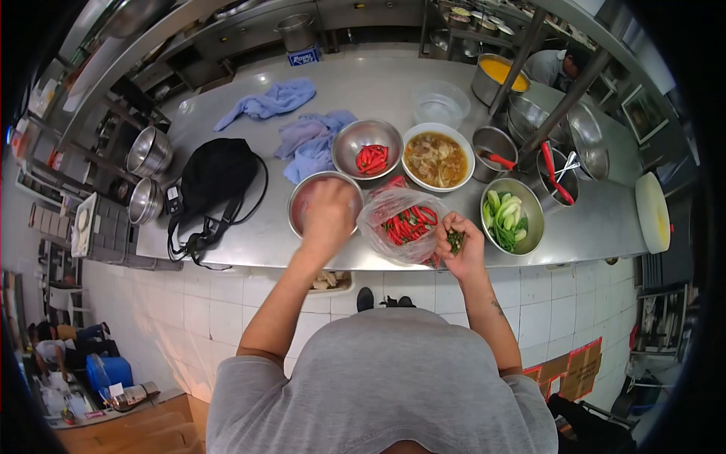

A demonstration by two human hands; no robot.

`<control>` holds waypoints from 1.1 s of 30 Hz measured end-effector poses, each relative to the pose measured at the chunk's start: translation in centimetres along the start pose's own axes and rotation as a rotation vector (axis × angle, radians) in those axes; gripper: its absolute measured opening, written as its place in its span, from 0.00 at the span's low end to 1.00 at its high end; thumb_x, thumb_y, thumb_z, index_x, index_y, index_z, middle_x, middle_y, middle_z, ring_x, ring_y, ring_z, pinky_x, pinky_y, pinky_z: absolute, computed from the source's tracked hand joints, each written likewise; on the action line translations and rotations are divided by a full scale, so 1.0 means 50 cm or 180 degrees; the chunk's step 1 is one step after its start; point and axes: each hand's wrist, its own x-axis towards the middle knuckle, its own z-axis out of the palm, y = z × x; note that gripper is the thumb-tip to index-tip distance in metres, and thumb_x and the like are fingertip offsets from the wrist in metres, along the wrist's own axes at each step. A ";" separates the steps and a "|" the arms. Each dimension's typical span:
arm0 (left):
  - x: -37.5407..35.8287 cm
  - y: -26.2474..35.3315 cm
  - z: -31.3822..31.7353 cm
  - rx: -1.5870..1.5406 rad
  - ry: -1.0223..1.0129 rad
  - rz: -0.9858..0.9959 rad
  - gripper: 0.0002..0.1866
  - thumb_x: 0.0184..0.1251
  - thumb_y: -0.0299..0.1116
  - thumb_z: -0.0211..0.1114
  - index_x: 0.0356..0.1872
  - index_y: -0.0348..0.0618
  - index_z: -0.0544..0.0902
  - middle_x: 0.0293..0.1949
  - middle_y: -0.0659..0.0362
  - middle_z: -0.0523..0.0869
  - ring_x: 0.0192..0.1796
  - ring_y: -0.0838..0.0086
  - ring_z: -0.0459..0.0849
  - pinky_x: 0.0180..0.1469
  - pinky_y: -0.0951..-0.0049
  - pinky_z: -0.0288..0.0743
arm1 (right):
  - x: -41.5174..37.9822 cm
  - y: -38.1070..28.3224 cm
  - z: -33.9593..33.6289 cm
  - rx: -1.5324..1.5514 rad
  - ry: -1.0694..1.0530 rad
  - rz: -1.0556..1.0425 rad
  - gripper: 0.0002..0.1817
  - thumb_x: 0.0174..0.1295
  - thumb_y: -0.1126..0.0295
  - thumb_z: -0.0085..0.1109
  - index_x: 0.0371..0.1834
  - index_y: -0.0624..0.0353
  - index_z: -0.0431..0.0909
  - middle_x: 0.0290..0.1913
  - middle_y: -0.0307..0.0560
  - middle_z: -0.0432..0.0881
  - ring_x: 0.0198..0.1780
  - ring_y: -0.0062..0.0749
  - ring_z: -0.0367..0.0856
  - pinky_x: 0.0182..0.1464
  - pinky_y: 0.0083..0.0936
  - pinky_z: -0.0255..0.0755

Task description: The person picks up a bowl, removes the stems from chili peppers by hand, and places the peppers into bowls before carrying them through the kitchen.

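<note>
My left hand (330, 208) reaches over a steel bowl (295, 219); its back faces me, and its fingers are blurred and partly hidden. My right hand (465, 250) is closed around a small bunch of green chilli stems (454, 240), beside a clear plastic bag (372, 227). In the bag lie many red chillies (408, 225) with green stems. Behind my left hand, another steel bowl (344, 140) contains red chillies (372, 159) without visible stems.
A white bowl of brown soup (436, 159) stands behind the bag. To its right are a bowl of leafy greens (505, 219) and steel pots with red-handled utensils (556, 174). Blue cloths (314, 140) and a black bag (219, 178) lie left. Another person (552, 68) is behind the shelf post.
</note>
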 end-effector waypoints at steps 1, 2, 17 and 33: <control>-0.006 0.015 0.019 -0.0650 -0.0386 0.0053 0.12 0.46 0.17 0.57 0.34 0.37 0.80 0.36 0.50 0.78 0.43 0.54 0.75 0.46 0.59 0.70 | -0.002 0.000 0.002 -0.0042 0.0051 0.0041 0.08 0.61 0.66 0.48 0.27 0.56 0.65 0.20 0.39 0.67 0.16 0.19 0.61 0.13 0.15 0.51; -0.004 0.040 0.044 -0.0885 -0.0760 0.0318 0.11 0.46 0.18 0.57 0.34 0.37 0.80 0.37 0.51 0.78 0.43 0.54 0.75 0.46 0.60 0.70 | -0.004 0.001 0.005 -0.0085 0.0109 0.0081 0.09 0.62 0.66 0.48 0.26 0.56 0.65 0.20 0.39 0.68 0.16 0.19 0.61 0.13 0.15 0.51; 0.029 0.069 0.135 -0.0827 -0.1458 0.0407 0.12 0.52 0.25 0.62 0.39 0.42 0.81 0.38 0.55 0.80 0.46 0.59 0.75 0.47 0.62 0.71 | 0.001 0.052 0.020 -0.2044 0.1033 -0.0621 0.11 0.65 0.67 0.54 0.46 0.60 0.76 0.20 0.30 0.68 0.14 0.10 0.56 0.15 0.13 0.48; -0.020 -0.020 -0.003 0.0263 -0.0256 -0.0064 0.16 0.41 0.18 0.60 0.36 0.38 0.79 0.38 0.52 0.77 0.44 0.56 0.74 0.45 0.61 0.70 | 0.026 -0.008 0.080 -0.0088 -0.0205 0.0462 0.04 0.61 0.70 0.49 0.31 0.56 0.68 0.19 0.35 0.65 0.13 0.16 0.58 0.13 0.13 0.50</control>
